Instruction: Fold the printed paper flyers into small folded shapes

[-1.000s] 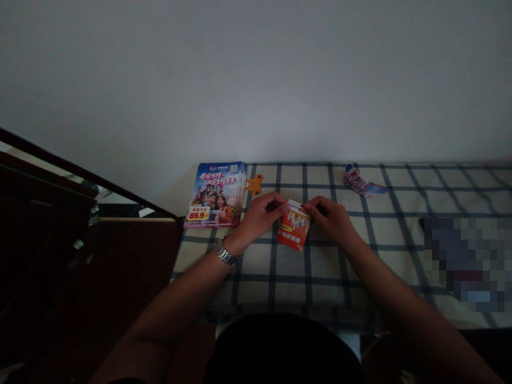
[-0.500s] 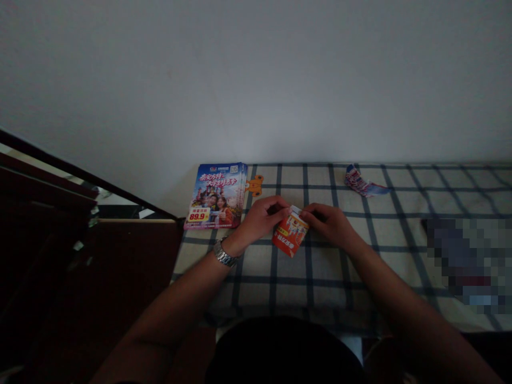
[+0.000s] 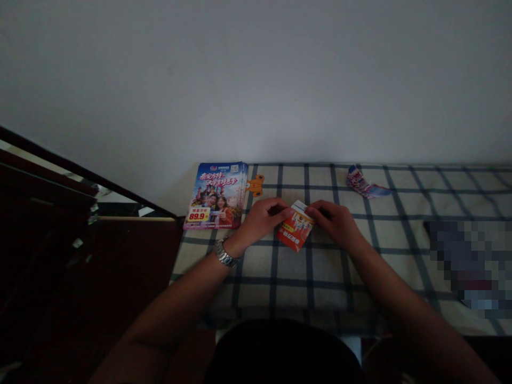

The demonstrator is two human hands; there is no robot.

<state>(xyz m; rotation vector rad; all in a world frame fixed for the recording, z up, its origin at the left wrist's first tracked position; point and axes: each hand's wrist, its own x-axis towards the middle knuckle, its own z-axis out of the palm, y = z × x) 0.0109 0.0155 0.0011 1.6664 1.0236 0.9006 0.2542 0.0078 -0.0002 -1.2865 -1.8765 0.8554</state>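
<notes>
Between my two hands is a small folded flyer [image 3: 294, 229], orange-red with white figures, a yellow label and a white strip along its far edge. My left hand [image 3: 266, 216], with a metal watch [image 3: 225, 253] on its wrist, pinches the flyer's left edge between thumb and fingers. On the opposite edge, my right hand [image 3: 332, 218] pinches it near the upper corner. A stack of blue and pink printed flyers [image 3: 218, 196] lies to the left of my hands, against the wall side. An orange bear-shaped item [image 3: 255, 185] sits just right of that stack.
A blue-and-white checked cloth [image 3: 256, 282] covers the surface, which meets a pale wall [image 3: 280, 80]. Toward the far right lies a crumpled or folded piece of printed paper [image 3: 365, 184]. A dark, blurred-out object [image 3: 460, 266] rests at the right. Dark wooden furniture [image 3: 120, 277] stands left.
The flyer has turned slightly and shifted a little to the right, away from me. More of its white strip shows between my fingers. Both hands keep their pinch on it.
</notes>
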